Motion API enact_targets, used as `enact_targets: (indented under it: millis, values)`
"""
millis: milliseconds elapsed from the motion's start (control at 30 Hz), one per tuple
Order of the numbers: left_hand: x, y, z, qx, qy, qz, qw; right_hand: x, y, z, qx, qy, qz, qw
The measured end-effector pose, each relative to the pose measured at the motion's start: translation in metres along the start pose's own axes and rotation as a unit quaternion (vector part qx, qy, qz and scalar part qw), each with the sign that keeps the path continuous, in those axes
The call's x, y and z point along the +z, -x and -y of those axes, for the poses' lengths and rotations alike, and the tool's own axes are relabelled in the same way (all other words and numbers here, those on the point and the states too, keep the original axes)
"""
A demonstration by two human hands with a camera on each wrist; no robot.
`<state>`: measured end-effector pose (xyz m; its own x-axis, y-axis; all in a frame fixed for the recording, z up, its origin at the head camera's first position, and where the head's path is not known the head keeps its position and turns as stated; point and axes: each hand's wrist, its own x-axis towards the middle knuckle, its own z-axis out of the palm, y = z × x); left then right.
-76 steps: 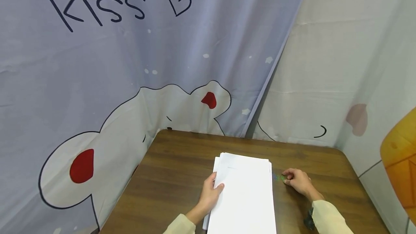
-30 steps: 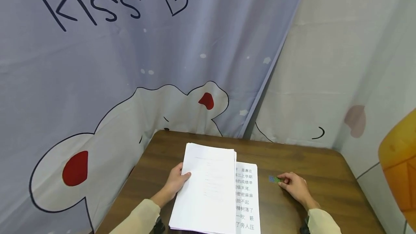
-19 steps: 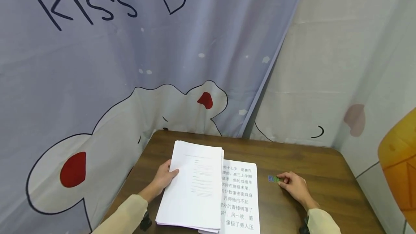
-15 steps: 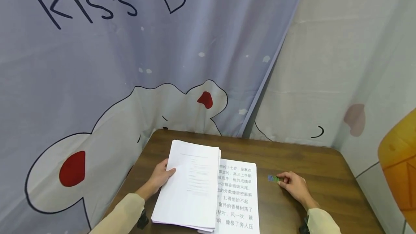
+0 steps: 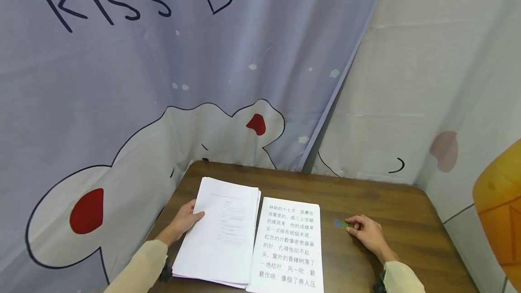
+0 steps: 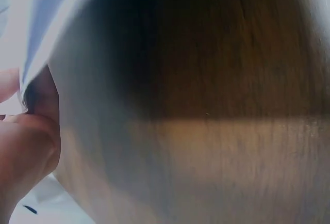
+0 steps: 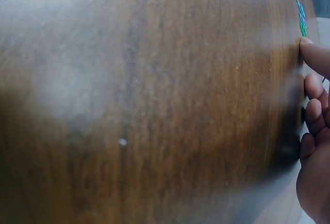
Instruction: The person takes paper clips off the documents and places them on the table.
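My left hand grips the left edge of a stack of white paper sheets, thumb on top and fingers underneath. The stack shows faint grey lines and, in the left wrist view, the paper edge slants up from the thumb. To its right lies a page of large printed Chinese characters, slightly overlapped by the stack's lower corner. On the table farther right is a short row of blue paper clips and green paper clips. My right hand pinches the green end between thumb and index finger.
A brown wooden table lies under everything, its rounded far edge close to the curtains. Printed curtains hang behind and on both sides. A dark band shows at the right wrist.
My left hand has moved left with the paper stack, uncovering the printed page on the right. My right hand stays at the paper clips.
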<state>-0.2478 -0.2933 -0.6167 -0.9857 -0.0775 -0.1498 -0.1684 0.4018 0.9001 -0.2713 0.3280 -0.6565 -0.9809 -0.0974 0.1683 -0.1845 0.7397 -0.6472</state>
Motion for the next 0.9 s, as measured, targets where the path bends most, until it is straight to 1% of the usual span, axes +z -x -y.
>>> enact_targets:
  millis: [133, 200, 267, 333, 467, 533, 600, 767, 900]
  values:
    - [-0.001, 0.000, 0.007, -0.006, -0.014, -0.002, 0.9999, 0.001, 0.001, 0.001, 0.013, -0.002, 0.001, 1.000]
    - [-0.001, 0.000, 0.009, -0.004, -0.030, -0.003, 0.9995, 0.002, 0.002, 0.001, 0.017, -0.005, 0.002, 1.000]
    - [0.000, -0.002, 0.011, 0.000, -0.042, -0.009, 0.9991, 0.002, 0.003, 0.003, 0.017, -0.010, 0.000, 1.000]
    - [0.000, -0.004, 0.012, 0.013, -0.062, -0.015, 0.9979, 0.002, 0.003, 0.003, 0.014, -0.013, -0.005, 1.000]
    - [0.002, -0.010, 0.014, 0.039, -0.117, -0.035, 0.9918, 0.001, 0.003, 0.003, 0.006, -0.008, -0.017, 1.000]
    - [0.005, -0.011, 0.016, 0.050, -0.142, -0.047, 0.9875, 0.001, 0.004, 0.001, 0.004, -0.004, -0.017, 1.000]
    - [0.007, -0.011, 0.016, 0.055, -0.156, -0.057, 0.9845, 0.000, 0.004, 0.000, 0.007, -0.004, -0.010, 1.000]
    - [0.008, -0.008, 0.015, 0.045, -0.165, -0.075, 0.9823, 0.002, 0.003, 0.000, 0.012, -0.007, 0.000, 1.000]
    - [0.008, -0.008, 0.015, 0.037, -0.174, -0.098, 0.9792, 0.003, 0.003, 0.002, 0.006, -0.007, -0.012, 1.000]
